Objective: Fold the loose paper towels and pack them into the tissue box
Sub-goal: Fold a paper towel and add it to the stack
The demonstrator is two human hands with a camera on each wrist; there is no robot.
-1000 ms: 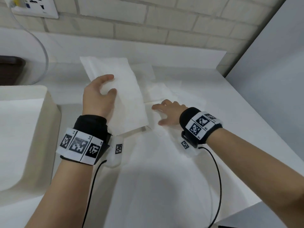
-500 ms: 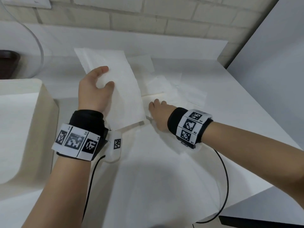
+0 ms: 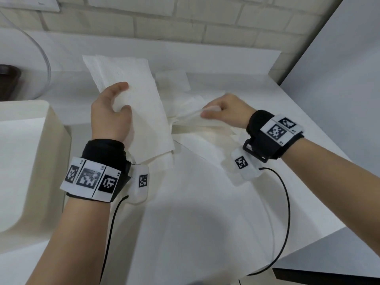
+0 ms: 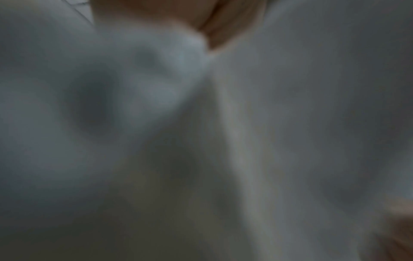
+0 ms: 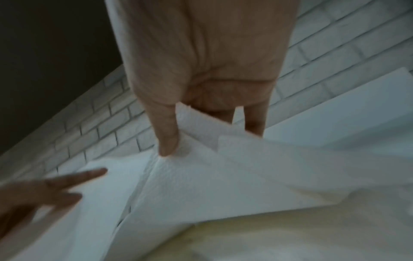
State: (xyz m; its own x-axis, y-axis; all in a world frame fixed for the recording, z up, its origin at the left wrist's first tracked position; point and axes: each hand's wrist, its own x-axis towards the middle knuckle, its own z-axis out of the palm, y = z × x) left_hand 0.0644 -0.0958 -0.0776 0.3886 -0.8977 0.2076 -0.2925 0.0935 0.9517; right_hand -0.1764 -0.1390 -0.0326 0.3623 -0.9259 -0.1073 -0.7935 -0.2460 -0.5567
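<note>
My left hand [image 3: 120,98] grips a stack of folded white paper towels [image 3: 141,112], held tilted above the white table [image 3: 185,223], thumb on top and fingers hidden behind. My right hand [image 3: 205,112] pinches a loose paper towel [image 3: 189,118] and holds its edge off the table. In the right wrist view the thumb [image 5: 167,141] presses that paper towel [image 5: 201,180] against the fingers behind it. The left wrist view is blurred and filled with white paper [image 4: 290,123]. A cream box-like container [image 3: 24,161] stands at the left; I cannot tell if it is the tissue box.
More loose towels [image 3: 172,81] lie flat near the back of the table. A dark bowl [image 3: 8,81] and a clear tube [image 3: 44,56] are at the far left by the brick wall [image 3: 185,21]. The table edge [image 3: 312,239] drops off on the right.
My right hand was lying flat on the loose towels; it has now curled, pinched one and raised it. My left hand still holds the folded stack, almost unmoved.
</note>
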